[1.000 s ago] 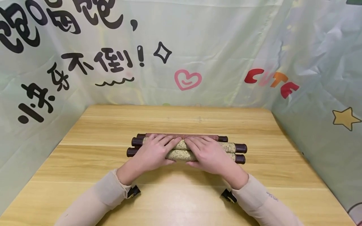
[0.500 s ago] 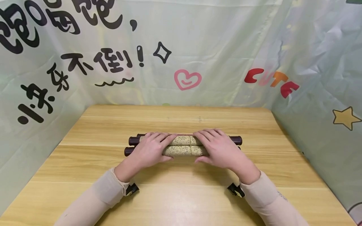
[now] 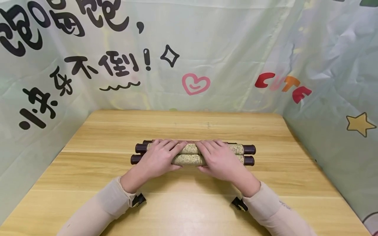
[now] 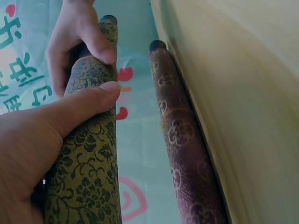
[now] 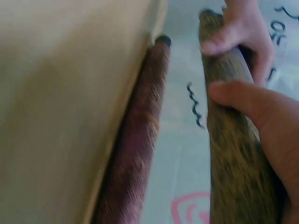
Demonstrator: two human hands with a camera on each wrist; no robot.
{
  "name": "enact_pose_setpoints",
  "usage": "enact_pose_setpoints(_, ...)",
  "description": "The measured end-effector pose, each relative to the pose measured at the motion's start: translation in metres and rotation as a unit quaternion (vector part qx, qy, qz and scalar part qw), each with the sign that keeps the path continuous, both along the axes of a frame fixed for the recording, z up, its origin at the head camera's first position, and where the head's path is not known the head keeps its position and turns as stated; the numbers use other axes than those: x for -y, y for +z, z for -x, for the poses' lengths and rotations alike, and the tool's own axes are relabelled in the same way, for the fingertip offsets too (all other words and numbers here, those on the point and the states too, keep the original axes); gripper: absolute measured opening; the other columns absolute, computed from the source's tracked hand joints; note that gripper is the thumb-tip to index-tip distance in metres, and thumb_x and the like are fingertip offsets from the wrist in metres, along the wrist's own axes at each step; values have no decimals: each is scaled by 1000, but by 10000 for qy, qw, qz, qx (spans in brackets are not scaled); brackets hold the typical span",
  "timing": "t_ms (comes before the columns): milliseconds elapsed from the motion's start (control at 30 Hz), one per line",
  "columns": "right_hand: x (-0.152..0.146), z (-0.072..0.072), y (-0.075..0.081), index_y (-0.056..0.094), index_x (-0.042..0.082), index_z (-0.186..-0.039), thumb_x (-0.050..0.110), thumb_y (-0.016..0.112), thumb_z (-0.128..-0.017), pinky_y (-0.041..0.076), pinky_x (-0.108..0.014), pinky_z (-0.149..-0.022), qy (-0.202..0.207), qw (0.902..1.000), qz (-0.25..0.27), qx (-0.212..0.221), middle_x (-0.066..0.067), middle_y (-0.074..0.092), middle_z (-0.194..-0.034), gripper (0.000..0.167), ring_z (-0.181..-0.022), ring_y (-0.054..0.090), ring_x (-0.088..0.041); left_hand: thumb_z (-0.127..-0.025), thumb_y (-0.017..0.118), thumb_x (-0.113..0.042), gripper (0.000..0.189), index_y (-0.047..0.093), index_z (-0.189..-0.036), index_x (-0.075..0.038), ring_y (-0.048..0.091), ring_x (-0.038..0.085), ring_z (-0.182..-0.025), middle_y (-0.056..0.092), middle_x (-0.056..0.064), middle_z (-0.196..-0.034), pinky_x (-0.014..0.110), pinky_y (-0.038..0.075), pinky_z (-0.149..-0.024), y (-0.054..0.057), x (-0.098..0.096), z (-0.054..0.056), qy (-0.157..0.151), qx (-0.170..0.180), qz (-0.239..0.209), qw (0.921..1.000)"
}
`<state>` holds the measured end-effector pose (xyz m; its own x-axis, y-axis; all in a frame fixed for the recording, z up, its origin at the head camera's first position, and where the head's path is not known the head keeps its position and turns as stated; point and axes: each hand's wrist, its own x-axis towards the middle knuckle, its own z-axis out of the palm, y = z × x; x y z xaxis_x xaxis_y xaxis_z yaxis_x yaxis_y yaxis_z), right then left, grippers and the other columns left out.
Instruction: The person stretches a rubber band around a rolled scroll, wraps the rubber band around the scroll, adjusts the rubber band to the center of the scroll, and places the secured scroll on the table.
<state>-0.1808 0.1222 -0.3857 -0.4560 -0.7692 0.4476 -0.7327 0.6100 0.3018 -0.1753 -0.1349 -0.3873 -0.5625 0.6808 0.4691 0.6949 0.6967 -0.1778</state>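
Note:
In the head view, two rolled scrolls with yellow-green patterned cloth and dark end knobs lie parallel in both hands: the far scroll (image 3: 189,149) and the near scroll (image 3: 186,160). The left hand (image 3: 159,158) holds them left of the middle, fingers over the top and thumb on the near side. On the right of the middle, the right hand (image 3: 222,160) grips the same pair. Both wrist views show a yellow-green scroll (image 4: 88,172) raised above the table. A reddish-purple scroll (image 5: 135,149) rests on the table behind, mostly covered by hands in the head view.
The wooden table (image 3: 189,203) spreads around the scrolls. A pale printed cloth (image 3: 230,39) stands behind it and along both sides. Dark straps or cameras (image 3: 239,204) sit under the sleeve cuffs.
The right hand slid outward to the right along the scrolls, then came back toward the middle. The yellow-green pair rose slightly and shifted left, then moved a little back. The left hand kept its hold.

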Motion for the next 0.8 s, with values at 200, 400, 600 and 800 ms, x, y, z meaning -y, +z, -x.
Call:
enact_pose_setpoints(200,9,-4,-8,52,-3,-135,55,74,-80,43,-45,-102,-34,9999,84,-42,-16,61,-128,84,-116,59,-31,-71,82,-54,84,55,-139,-13,61,32,-110,64,11,-124,51,50,-86,-3,-3,0,-97,-54,27,9999)
enact_pose_setpoints(400,6,-3,-5,46,-1,-141,59,73,-79,42,-45,-103,14,9993,134,362,-14,58,-132,90,-119,56,-30,-70,81,-58,87,55,-139,-13,61,31,-112,63,10,-126,51,49,-87,-4,-2,1,-51,50,-26,10000)
enact_pose_setpoints(600,-5,-2,5,48,2,-141,56,74,-79,43,-47,-101,-230,9976,5,652,-10,60,-130,86,-118,56,-28,-70,81,-56,86,54,-140,-15,63,31,-108,64,9,-126,49,50,-86,-3,0,2,108,130,-15,9999)
enact_pose_setpoints(800,-1,-3,4,51,-1,-137,52,75,-78,45,-47,-100,-79,9990,-41,433,-13,61,-127,83,-115,58,-30,-71,82,-55,84,55,-139,-15,62,31,-109,65,9,-124,49,50,-86,-3,-3,1,43,74,11,10000)
